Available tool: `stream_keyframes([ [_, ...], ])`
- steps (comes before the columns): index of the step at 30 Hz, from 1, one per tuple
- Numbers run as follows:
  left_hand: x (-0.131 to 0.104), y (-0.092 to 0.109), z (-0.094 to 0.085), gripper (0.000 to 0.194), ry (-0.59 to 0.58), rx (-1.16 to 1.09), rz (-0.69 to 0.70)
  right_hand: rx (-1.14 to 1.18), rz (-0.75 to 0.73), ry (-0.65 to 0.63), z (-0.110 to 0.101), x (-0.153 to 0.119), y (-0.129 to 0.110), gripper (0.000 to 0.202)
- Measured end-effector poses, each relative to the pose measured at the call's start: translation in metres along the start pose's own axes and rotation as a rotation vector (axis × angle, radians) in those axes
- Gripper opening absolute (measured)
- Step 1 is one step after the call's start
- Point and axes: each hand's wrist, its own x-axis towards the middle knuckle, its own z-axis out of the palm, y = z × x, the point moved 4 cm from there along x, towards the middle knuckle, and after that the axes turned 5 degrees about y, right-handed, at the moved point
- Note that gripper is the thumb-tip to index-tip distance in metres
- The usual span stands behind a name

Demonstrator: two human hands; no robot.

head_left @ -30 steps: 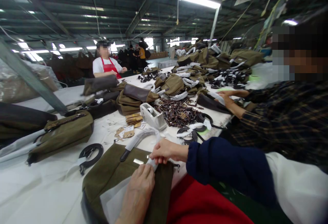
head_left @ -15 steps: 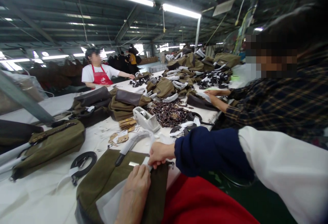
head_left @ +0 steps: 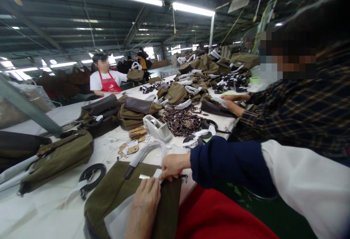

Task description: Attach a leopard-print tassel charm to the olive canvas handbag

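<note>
An olive canvas bag [head_left: 112, 191] with dark trim lies in front of me on the white table. My left hand [head_left: 144, 204] rests on it, fingers together and bent, the tips against a piece of white wrapping [head_left: 158, 173] near the bag's top edge. Closed in a pinch, my right hand [head_left: 172, 166] grips the same wrapping at the base of the handle. The handle [head_left: 144, 152] is covered in white wrap and arches away from me. Beside the left hand, a white sheet [head_left: 117, 215] sits on the bag. My fingertips are partly hidden.
Beyond the bag are a tape dispenser [head_left: 157, 128], brown tags [head_left: 131, 147], a heap of dark straps with metal clasps [head_left: 182, 120] and piled bags [head_left: 175, 93]. A coiled strap [head_left: 93, 177] lies to the left. Co-workers are at the right [head_left: 300, 111] and far side [head_left: 108, 80].
Both my hands stay at the wrapping, the right fingers shifting slightly. The far co-worker now holds up a small bag with white-wrapped handles. The view has shifted slightly.
</note>
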Motion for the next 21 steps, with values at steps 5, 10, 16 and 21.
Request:
stream_keyframes([
  [5, 0.003, -0.004, -0.004, 0.023, 0.034, -0.074, -0.058, -0.192, -0.343, 0.299, -0.013, -0.016, -0.002, 0.026],
  [10, 0.006, -0.003, -0.009, 0.026, 0.084, -0.074, 0.000, -0.517, -0.601, 0.413, -0.014, -0.008, -0.003, 0.026],
  [16, 0.004, -0.015, -0.006, 0.031, 0.165, -0.035, 0.157, -0.658, -0.710, 0.284, -0.016, -0.005, -0.006, 0.032],
  [21, 0.007, -0.023, -0.004, 0.028, 0.187, -0.155, 0.130, -0.647, -0.839, 0.321, -0.009, -0.001, -0.008, 0.028],
])
